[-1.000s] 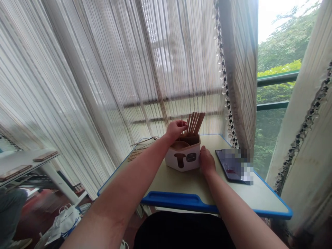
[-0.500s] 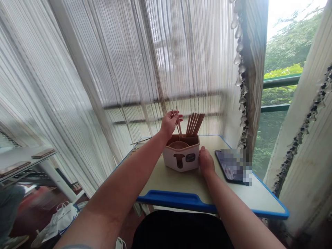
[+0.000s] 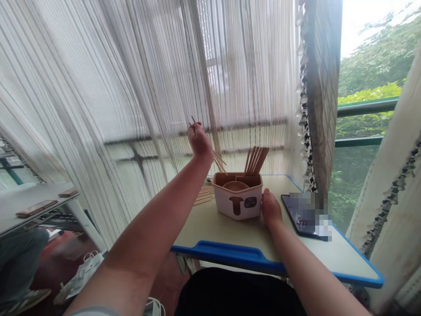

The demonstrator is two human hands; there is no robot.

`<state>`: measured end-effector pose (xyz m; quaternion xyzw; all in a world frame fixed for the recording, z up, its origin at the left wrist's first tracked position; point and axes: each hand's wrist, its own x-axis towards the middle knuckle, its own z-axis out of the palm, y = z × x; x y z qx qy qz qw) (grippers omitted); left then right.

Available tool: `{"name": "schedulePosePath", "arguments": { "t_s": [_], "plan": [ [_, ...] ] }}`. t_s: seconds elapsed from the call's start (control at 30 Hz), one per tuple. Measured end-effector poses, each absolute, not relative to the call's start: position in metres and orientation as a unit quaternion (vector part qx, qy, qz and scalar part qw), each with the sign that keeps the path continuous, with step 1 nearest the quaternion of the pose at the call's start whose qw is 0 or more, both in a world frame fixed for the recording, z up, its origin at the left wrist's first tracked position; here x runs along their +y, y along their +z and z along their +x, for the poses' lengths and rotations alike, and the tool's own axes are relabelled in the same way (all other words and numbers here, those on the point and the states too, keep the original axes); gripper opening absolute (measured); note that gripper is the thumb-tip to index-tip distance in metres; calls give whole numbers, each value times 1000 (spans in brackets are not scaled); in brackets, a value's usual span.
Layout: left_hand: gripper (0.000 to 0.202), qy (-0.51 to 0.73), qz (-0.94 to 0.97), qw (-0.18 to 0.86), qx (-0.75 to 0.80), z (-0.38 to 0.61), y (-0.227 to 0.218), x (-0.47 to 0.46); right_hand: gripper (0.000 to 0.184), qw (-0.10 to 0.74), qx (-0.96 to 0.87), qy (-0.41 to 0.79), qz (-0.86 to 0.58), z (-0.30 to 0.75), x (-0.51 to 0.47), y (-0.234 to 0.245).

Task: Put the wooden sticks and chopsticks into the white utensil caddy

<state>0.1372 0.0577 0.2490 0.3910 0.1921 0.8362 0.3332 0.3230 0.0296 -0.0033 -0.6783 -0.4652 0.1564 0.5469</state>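
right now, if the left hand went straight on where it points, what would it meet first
Probably the striped curtain beyond the left hand; nothing shows between them, though depth is unclear.

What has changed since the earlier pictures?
The left grip has moved up and to the left, away from the white box, carrying its thin sticks along. The right grip stays at the box's side; the bunched sticks still stand in the box.

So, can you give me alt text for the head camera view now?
A person's left hand holds up wooden chopsticks while the right hand rests against a white divided box with more chopsticks standing in it. Thin sticks and a phone or tablet lie on the blue-edged desk.
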Motion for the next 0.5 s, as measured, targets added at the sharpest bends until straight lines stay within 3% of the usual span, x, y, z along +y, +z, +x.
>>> {"name": "schedulePosePath", "arguments": {
  "t_s": [0.3, 0.5],
  "plan": [
    [13, 762, 441, 445, 164, 130, 204, 69, 51, 538, -487, 144, -673, 324, 28, -3],
    [15, 768, 421, 463, 134, 124, 203, 81, 49, 521, -502, 127, -679, 324, 29, -6]
  ]
}}
